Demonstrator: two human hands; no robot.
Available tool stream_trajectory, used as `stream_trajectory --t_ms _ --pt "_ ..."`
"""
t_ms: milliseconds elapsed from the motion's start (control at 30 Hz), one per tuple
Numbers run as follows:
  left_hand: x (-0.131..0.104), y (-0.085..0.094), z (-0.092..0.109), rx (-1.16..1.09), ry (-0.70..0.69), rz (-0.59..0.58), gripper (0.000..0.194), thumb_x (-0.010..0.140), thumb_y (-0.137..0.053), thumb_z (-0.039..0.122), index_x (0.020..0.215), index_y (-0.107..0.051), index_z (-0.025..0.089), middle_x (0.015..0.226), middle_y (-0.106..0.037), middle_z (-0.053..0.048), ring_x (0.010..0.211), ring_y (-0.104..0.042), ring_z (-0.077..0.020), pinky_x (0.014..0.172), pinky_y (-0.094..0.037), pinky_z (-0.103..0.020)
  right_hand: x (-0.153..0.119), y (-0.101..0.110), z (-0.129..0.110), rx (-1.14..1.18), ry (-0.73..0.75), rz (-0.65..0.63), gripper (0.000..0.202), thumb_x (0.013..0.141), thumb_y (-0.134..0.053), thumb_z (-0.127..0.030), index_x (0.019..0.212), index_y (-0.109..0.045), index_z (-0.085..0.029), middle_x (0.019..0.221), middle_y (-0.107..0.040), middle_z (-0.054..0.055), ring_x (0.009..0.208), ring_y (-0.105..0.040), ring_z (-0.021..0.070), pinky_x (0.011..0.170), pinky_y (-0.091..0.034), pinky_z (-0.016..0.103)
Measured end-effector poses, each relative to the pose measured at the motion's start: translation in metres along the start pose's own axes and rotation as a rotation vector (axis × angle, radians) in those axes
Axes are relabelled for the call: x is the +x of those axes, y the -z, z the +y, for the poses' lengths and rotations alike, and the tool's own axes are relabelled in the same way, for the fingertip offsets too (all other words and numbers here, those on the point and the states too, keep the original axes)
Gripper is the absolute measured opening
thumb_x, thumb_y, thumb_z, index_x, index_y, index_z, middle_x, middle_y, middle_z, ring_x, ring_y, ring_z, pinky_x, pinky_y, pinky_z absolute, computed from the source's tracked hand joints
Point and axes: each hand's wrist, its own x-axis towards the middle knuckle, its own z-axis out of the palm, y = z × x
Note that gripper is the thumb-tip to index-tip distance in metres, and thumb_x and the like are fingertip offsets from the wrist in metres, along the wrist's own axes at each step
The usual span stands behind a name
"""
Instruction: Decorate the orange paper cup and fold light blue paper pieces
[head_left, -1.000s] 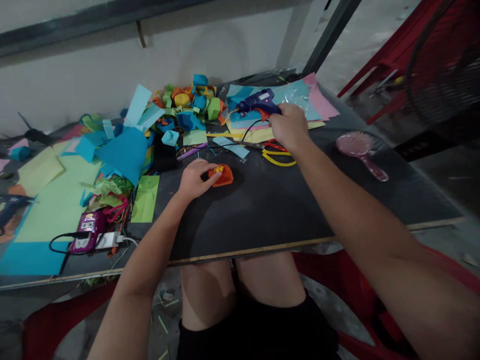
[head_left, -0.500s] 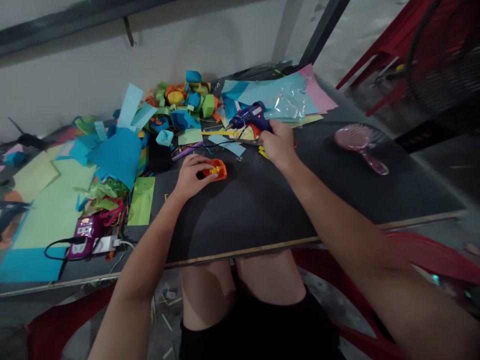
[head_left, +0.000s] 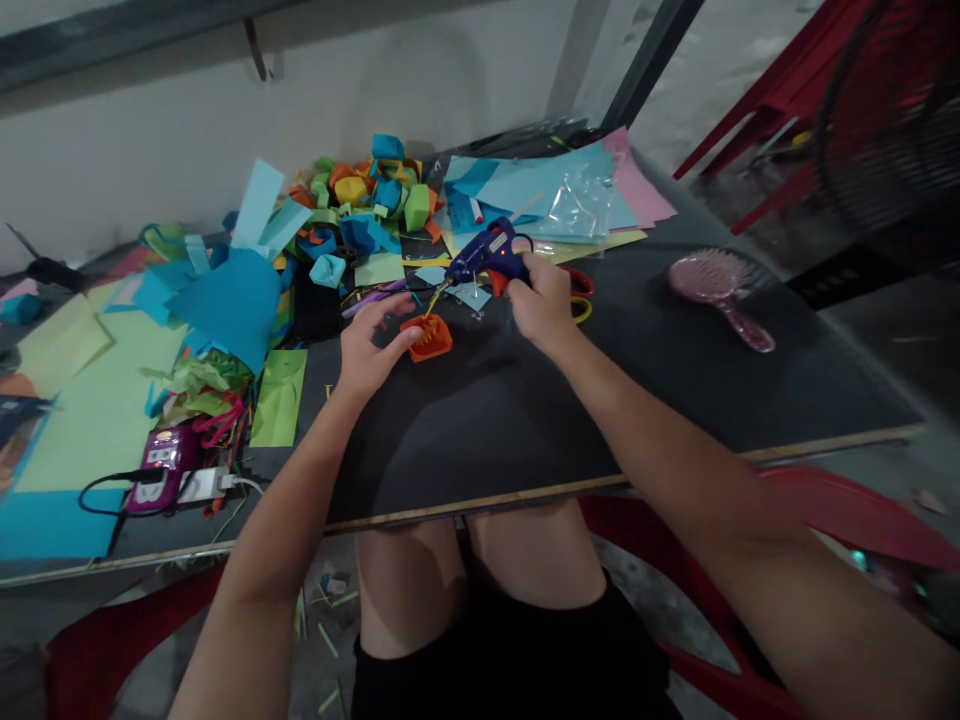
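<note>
In the head view, the left hand [head_left: 371,345] has its thumb and fingers apart, the thumb at the left rim of an orange paper cup [head_left: 433,350]; the cup sits on the table [head_left: 487,430], just right of those fingers, with yellow inside it; whether the thumb presses on it, I cannot tell. The right hand [head_left: 541,300] has its fingers clamped around the handle of a blue glue gun [head_left: 491,252]; its nozzle points down and left, ahead of the right fingers, and a thin yellow strip shows between nozzle and cup.

Scissors [head_left: 586,308] lie just right of the right fingers, partly hidden by the hand; a pink brush [head_left: 705,276] lies well to their right; blue sheets [head_left: 525,180] lie beyond them. A purple stick [head_left: 379,297] is just behind the left fingers; a heap of folded paper [head_left: 365,195] lies farther behind; a green sheet [head_left: 277,400] lies to their left, and a purple socket box [head_left: 166,465] farther left and nearer the body.
</note>
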Motion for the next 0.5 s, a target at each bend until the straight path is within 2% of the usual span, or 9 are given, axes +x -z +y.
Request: stream_trajectory --t_ms 133,300,500 --pt "-0.002 -0.006 0.006 -0.020 0.032 -0.003 0.032 0.083 -0.065 0.052 0.093 -0.075 0.024 0.088 -0.074 -0.004 0.086 -0.065 -0.0173 0.069 -0.049 -0.029 0.000 -0.001 0.000 -0.026 0.014 0.015 0.009 0.072 -0.045 -0.021 0.076 -0.053 -0.023 0.061 -0.047 0.002 0.066 -0.051 0.0213 0.064 -0.039 0.033" --pt "-0.004 -0.012 0.010 -0.057 0.076 0.022 0.031 0.083 -0.065 0.052 0.086 -0.077 0.024 0.080 -0.071 -0.003 0.076 -0.062 -0.0148 0.073 -0.051 -0.030 0.000 0.000 0.000 -0.071 -0.009 -0.006 0.010 0.070 -0.047 -0.019 0.076 -0.053 -0.023 0.062 -0.048 0.002 0.068 -0.052 0.0226 0.066 -0.038 0.034" --pt "-0.003 -0.013 0.012 -0.011 0.101 0.049 0.035 0.087 -0.059 0.051 0.080 -0.075 0.021 0.078 -0.070 -0.003 0.067 -0.058 -0.0122 0.062 -0.046 -0.026 -0.002 -0.001 -0.001 -0.067 -0.006 -0.034 0.013 0.072 -0.048 -0.019 0.080 -0.057 -0.023 0.065 -0.052 0.003 0.071 -0.054 0.0238 0.067 -0.040 0.035"
